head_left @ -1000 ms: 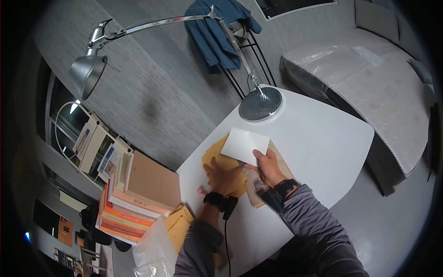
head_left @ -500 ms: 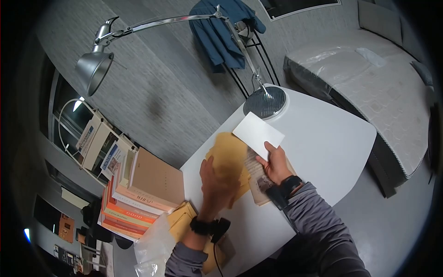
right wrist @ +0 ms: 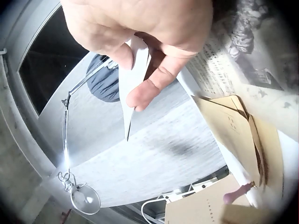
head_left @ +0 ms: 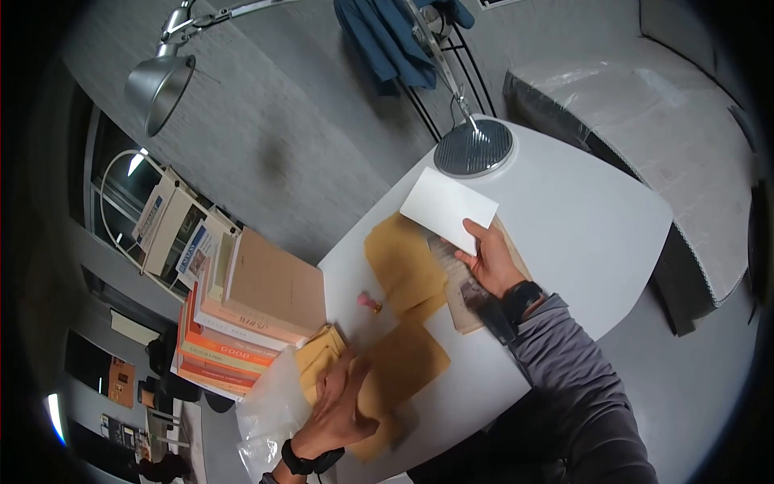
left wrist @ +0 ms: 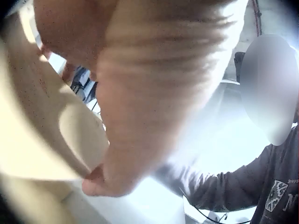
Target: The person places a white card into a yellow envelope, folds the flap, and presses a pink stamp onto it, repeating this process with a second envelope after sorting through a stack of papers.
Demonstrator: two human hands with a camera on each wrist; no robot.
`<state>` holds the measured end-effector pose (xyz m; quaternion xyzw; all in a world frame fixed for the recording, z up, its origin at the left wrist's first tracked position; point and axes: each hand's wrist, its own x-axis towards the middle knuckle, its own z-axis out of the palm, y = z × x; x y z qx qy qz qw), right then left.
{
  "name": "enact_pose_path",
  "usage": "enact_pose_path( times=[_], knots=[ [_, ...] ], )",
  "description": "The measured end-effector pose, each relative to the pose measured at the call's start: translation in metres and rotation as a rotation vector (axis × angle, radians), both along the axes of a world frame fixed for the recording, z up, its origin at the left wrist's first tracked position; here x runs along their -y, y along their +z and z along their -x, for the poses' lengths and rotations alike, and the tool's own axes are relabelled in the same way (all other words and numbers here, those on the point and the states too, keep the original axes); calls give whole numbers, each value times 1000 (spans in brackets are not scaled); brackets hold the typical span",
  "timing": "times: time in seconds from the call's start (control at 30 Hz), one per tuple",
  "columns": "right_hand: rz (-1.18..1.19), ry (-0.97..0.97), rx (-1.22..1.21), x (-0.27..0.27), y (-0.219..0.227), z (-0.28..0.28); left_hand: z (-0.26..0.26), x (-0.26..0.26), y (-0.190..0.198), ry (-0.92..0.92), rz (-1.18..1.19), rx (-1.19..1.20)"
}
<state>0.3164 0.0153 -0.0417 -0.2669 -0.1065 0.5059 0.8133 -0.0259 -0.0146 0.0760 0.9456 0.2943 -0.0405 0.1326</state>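
Note:
My left hand (head_left: 334, 407) pinches a tan envelope (head_left: 407, 363) low on the table, its outline blurred; in the left wrist view the envelope (left wrist: 28, 140) lies close against the fingers and thumb (left wrist: 105, 179). My right hand (head_left: 493, 262) grips a folded white card (head_left: 447, 206) by its near corner, thumb on top; the right wrist view shows the card (right wrist: 132, 84) edge-on between thumb and fingers. More tan envelopes (head_left: 403, 262) lie between the hands, beside a printed sheet (head_left: 463, 298) partly under my right hand. A pink-handled stamp-like object (head_left: 368, 302) lies to their left.
Stacked books (head_left: 270, 298) stand at the table's left, with small tan envelopes (head_left: 318, 359) and clear plastic (head_left: 274, 411) nearer. A lamp base (head_left: 473, 147) sits at the back, its shade (head_left: 161, 89) over the left side. A wrapped mattress (head_left: 637, 121) is beyond.
My left hand has lifted an envelope off the group and brought it down toward the near left, uncovering the pink-handled object. My right hand still holds the card, which has tilted and moved slightly right.

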Motion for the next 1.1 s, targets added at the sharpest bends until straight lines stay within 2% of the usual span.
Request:
enact_pose_path(
  times=[0.1,0.2,0.3,0.4,0.5,0.6,0.7,0.8,0.9,1.0,1.1],
  knots=[
    [27,8,32,-2,-4,2,6,0,-1,32,53,-237],
    [32,6,41,-2,-4,3,0,4,-6,96,69,-180],
    [26,1,43,-1,-3,4,-13,-2,-16,47,36,-169],
    [28,31,58,-3,-4,3,-20,-6,-45,18,-4,-131],
    [16,74,103,-4,-9,1,-28,-14,-64,6,101,-32],
    [-3,105,171,-3,-9,4,-30,-17,-61,-2,29,-112],
    [18,169,252,1,2,8,-26,-14,-51,21,-118,24],
    [31,243,334,4,9,16,-28,-8,-41,170,-237,95],
    [66,284,417,7,12,26,-24,-11,-42,248,-269,164],
    [1,301,453,7,8,29,-26,-11,-37,341,-287,142],
    [-24,263,527,4,3,33,-27,-14,-38,378,-284,259]
  ],
)
